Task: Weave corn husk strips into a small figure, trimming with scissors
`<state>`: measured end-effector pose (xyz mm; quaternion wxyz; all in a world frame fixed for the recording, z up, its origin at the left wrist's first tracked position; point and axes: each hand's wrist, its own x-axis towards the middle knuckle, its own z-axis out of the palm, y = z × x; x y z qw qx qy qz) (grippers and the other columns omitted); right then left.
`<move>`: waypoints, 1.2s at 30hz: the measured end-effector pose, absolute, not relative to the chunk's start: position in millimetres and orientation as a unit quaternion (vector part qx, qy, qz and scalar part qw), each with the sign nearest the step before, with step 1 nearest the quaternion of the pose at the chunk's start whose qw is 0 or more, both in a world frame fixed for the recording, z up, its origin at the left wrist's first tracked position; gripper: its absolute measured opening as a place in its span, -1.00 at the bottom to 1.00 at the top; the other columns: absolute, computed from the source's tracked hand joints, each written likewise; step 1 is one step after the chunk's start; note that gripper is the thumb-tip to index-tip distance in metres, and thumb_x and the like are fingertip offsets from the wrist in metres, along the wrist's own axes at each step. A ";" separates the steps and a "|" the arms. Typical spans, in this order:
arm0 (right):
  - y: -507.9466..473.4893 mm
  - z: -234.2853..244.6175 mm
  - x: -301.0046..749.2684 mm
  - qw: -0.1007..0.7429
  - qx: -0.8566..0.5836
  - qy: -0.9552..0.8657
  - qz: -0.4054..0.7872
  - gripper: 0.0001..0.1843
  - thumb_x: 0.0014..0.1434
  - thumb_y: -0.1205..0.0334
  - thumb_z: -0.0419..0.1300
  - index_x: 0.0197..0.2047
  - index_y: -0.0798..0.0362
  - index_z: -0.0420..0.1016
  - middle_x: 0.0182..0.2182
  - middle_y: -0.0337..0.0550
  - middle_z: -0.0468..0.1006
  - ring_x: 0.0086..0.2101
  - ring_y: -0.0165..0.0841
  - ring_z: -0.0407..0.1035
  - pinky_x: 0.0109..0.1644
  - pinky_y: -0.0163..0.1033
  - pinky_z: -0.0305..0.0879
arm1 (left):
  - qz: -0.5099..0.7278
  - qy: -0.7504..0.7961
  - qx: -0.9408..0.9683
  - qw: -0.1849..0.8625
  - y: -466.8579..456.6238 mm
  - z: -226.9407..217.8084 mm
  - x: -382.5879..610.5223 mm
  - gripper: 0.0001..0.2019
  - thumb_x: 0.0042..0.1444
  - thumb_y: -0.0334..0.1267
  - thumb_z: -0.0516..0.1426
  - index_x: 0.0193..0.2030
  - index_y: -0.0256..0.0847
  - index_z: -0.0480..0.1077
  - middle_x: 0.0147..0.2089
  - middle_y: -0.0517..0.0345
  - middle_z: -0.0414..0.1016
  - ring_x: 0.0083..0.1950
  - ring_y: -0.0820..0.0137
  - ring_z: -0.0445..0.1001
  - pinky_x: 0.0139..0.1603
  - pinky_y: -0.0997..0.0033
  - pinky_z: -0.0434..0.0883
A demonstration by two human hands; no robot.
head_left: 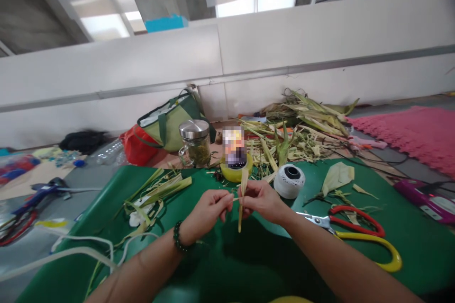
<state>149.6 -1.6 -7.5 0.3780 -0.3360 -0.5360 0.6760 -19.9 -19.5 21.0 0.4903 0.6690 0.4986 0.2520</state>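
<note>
My left hand [209, 209] and my right hand [262, 200] meet over the green mat [249, 255], both pinched on a narrow pale corn-husk strip [242, 194] that stands nearly upright between them. A dark bead bracelet [178, 238] circles my left wrist. A white spool of thread [289, 181] sits just right of my right hand. A roll of yellow tape [234, 173] lies behind the strip with a phone propped on it.
Red-and-yellow-handled scissors [355, 229] lie at the right on the mat. Loose husk leaves [156, 191] lie left, a bigger husk pile [302, 128] behind. A lidded glass jar [195, 143], bags, a pink mat [408, 132] and a purple tool [426, 199] surround the area.
</note>
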 end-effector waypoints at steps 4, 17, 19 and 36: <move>4.5 -5.0 153.5 0.381 -0.340 -0.551 0.660 -0.76 -0.10 0.14 0.30 -0.42 0.09 0.39 -0.67 -0.32 0.43 -0.65 -0.47 0.31 -0.56 -0.34 0.31 | 0.153 0.479 0.750 0.430 -0.1 45.5 -18.6 -0.64 0.11 -0.04 -0.04 -0.58 -0.22 0.28 -0.59 0.22 0.31 -0.52 0.45 0.26 -0.44 0.48 0.21; 15.9 -16.0 159.6 0.387 -0.478 -0.636 0.466 -0.95 -0.18 0.38 0.11 -0.58 0.05 0.34 -0.74 -0.38 0.28 -0.69 -0.50 0.21 -0.65 -0.42 0.11 | 0.214 0.396 0.762 0.465 19.1 11.7 -2.7 -0.61 0.13 -0.07 -0.04 -0.65 -0.22 0.13 -0.65 0.30 0.11 -0.57 0.53 0.10 -0.54 0.52 0.09; 17.6 -15.7 159.6 0.374 -0.482 -0.624 0.489 -0.96 -0.19 0.37 0.12 -0.58 0.06 0.34 -0.74 -0.38 0.29 -0.69 -0.50 0.22 -0.64 -0.41 0.13 | 0.207 0.403 0.751 0.480 18.6 12.0 -2.2 -0.61 0.12 -0.08 -0.03 -0.66 -0.22 0.14 -0.67 0.31 0.11 -0.59 0.54 0.10 -0.54 0.53 0.09; 9.6 -10.0 161.3 0.358 -0.348 -0.636 0.589 -0.72 0.14 0.22 0.14 -0.10 0.05 0.18 -0.54 -0.35 0.39 -0.57 -0.48 0.32 -0.50 -0.37 0.25 | 0.185 0.415 0.771 0.446 22.0 28.6 -15.5 -0.74 0.01 -0.16 0.19 -0.27 -0.31 0.55 -0.31 0.09 0.58 -0.33 0.36 0.43 -0.29 0.47 0.35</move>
